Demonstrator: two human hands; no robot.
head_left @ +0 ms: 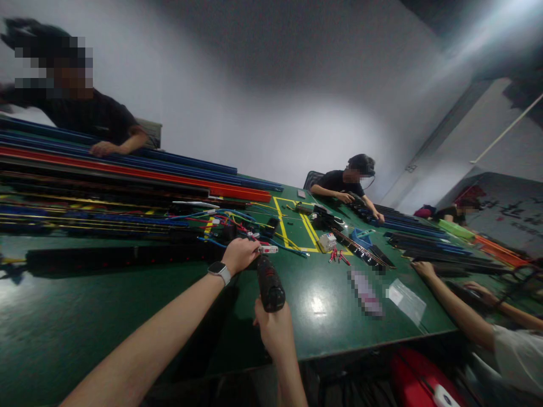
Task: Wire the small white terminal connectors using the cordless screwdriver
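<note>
My right hand (275, 330) is closed round the butt of a black screwdriver handle (268, 282) whose tip points away at a small white part (268, 249) on the green table (106, 316). My left hand (240, 253), with a watch on its wrist, is curled shut and presses on that white part and the end of a long black strip (127, 254). Loose red, blue and yellow wires (224, 217) lie just beyond the left hand.
Long blue, red and black rails (127, 169) are stacked at the far left, where a person leans on them. A white breaker (327, 242), red connectors (337, 257) and more black rails (424, 243) lie to the right. Other people work at the far side and right edge.
</note>
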